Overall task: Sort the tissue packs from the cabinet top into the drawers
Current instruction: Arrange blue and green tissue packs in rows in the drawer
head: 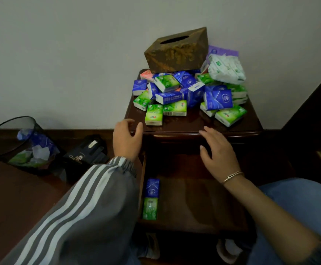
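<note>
Several blue and green tissue packs (184,92) lie heaped on the dark wooden cabinet top (190,125). A green pack (154,114) lies nearest the front edge. Below, the drawer (196,197) stands pulled out; inside, along its left wall, a blue pack (152,187) lies above a green pack (150,208). My left hand (126,139) hovers empty at the cabinet's front left corner, fingers spread. My right hand (218,152) hangs empty over the drawer, just below the cabinet's front edge, fingers apart.
A brown tissue box (176,51) stands at the back of the cabinet top, with a white soft pack (226,68) and a purple one to its right. A black mesh bin (20,144) with wrappers and a dark bag (87,152) sit on the floor to the left.
</note>
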### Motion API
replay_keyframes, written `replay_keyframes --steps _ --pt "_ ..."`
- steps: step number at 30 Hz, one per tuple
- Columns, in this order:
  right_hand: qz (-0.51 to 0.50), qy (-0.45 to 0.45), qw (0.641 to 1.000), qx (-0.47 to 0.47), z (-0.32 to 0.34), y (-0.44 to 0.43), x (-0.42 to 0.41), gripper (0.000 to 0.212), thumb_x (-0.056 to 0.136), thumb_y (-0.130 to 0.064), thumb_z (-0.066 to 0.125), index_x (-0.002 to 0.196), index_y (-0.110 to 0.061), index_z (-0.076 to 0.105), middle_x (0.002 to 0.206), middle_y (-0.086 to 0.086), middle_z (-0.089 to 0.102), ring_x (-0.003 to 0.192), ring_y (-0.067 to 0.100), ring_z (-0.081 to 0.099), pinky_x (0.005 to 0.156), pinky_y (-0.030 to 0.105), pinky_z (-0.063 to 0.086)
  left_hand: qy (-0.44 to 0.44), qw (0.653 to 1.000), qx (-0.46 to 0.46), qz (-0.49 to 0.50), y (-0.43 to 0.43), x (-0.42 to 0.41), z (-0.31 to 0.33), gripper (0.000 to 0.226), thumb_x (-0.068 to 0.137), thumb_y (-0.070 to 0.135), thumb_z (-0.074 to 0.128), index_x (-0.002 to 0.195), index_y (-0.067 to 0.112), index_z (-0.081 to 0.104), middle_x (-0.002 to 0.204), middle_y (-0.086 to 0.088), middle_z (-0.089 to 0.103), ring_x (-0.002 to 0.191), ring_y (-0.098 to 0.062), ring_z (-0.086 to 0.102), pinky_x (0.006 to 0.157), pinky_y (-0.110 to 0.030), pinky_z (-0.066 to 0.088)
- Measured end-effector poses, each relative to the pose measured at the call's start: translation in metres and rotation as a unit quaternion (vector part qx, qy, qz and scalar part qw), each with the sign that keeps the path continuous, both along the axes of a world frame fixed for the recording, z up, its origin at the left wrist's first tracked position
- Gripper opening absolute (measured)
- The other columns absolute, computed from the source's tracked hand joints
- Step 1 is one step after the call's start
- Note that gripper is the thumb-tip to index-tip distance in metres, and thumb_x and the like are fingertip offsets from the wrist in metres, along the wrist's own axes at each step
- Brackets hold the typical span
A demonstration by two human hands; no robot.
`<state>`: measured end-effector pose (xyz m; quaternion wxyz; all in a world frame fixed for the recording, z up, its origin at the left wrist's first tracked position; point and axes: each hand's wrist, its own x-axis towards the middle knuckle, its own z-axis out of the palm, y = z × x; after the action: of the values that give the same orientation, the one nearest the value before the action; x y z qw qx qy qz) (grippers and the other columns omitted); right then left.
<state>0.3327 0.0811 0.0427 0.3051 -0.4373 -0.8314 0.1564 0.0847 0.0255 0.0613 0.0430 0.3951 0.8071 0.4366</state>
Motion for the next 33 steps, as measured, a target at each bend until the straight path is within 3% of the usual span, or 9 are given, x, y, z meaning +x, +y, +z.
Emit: replay_keyframes --steps 4,7,9,13,16,20,24,29,33 --pt "-0.021 -0.128 0.992 -0.003 -0.014 0.021 0.016 0.059 0.089 -0.026 0.053 0.145 -0.017 0.034 0.154 0.004 0.029 0.144 0.021 0.023 0.114 0.042 0.021 0.010 0.996 -0.087 -0.019 0.039 0.020 0.012 0.070 0.081 0.057 0.061 0.129 0.009 0.045 0.129 -0.012 0.047 0.123 -0.028 0.045 0.101 -0.041 0.037" --pt "-0.019 -0.172 0.985 0.016 -0.025 0.025 0.019 0.062 0.088 -0.029 0.054 0.145 -0.018 0.033 0.153 0.003 0.032 0.143 0.020 0.025 0.114 0.042 0.020 0.047 0.985 -0.167 0.018 0.057 0.032 0.013 0.088 0.075 0.067 0.060 0.134 0.007 0.037 0.135 -0.014 0.043 0.127 -0.033 0.042 0.101 -0.050 0.035" --pt "-0.020 -0.143 0.989 0.026 -0.027 0.028 0.019 0.058 0.086 -0.026 0.058 0.141 -0.017 0.041 0.148 0.004 0.041 0.139 0.022 0.033 0.112 0.043 0.026 0.068 0.980 -0.183 0.033 0.064 0.034 0.014 0.086 0.075 0.064 0.063 0.134 0.006 0.037 0.134 -0.015 0.045 0.126 -0.035 0.043 0.100 -0.049 0.036" --pt "-0.019 -0.069 0.997 0.029 -0.028 0.033 0.019 0.052 0.082 -0.017 0.062 0.133 -0.016 0.053 0.140 0.004 0.051 0.133 0.022 0.043 0.107 0.044 0.032 0.014 0.975 -0.222 0.009 0.068 0.018 0.017 0.078 0.077 0.057 0.064 0.130 0.003 0.045 0.131 -0.019 0.050 0.123 -0.037 0.047 0.102 -0.045 0.040" --pt "-0.027 -0.039 0.998 0.029 -0.027 0.033 0.017 0.047 0.081 -0.014 0.062 0.128 -0.016 0.057 0.136 0.004 0.055 0.130 0.022 0.046 0.107 0.042 0.032 -0.009 0.965 -0.262 -0.024 0.060 0.000 0.031 0.070 0.078 0.056 0.061 0.121 0.000 0.056 0.120 -0.020 0.059 0.112 -0.036 0.055 0.092 -0.040 0.047" --pt "-0.044 -0.019 0.999 0.026 -0.027 0.033 0.013 0.044 0.080 -0.012 0.062 0.124 -0.015 0.060 0.133 0.004 0.057 0.128 0.022 0.049 0.106 0.043 0.033 0.003 0.979 -0.199 -0.042 0.051 -0.010 0.049 0.051 0.076 0.044 0.065 0.108 0.004 0.063 0.104 -0.017 0.066 0.087 -0.027 0.060 0.070 -0.033 0.045" --pt "-0.048 -0.029 0.998 0.024 -0.026 0.031 0.011 0.046 0.079 -0.011 0.063 0.124 -0.014 0.059 0.133 0.005 0.057 0.129 0.023 0.048 0.107 0.043 0.031 0.016 0.989 -0.078 -0.122 0.073 0.005 0.066 0.061 0.074 0.054 0.071 0.115 0.011 0.055 0.110 -0.010 0.061 0.095 -0.022 0.062 0.079 -0.038 0.053" --pt "-0.024 -0.045 0.999 0.014 -0.027 0.032 0.017 0.051 0.081 -0.013 0.060 0.132 -0.017 0.053 0.140 0.003 0.050 0.134 0.020 0.042 0.111 0.040 0.025 0.167 0.943 -0.175 -0.230 0.102 0.024 0.057 0.065 0.079 0.039 0.068 0.132 0.011 0.041 0.124 -0.011 0.057 0.110 -0.028 0.057 0.092 -0.041 0.047" --pt "-0.012 -0.043 0.999 0.004 -0.028 0.031 0.019 0.053 0.082 -0.014 0.059 0.134 -0.018 0.050 0.142 0.001 0.048 0.137 0.019 0.038 0.113 0.038 0.022 0.243 0.932 -0.142 -0.231 0.090 0.019 0.043 0.062 0.072 0.044 0.068 0.122 0.014 0.046 0.106 -0.009 0.066 0.092 -0.028 0.063 0.072 -0.032 0.043"
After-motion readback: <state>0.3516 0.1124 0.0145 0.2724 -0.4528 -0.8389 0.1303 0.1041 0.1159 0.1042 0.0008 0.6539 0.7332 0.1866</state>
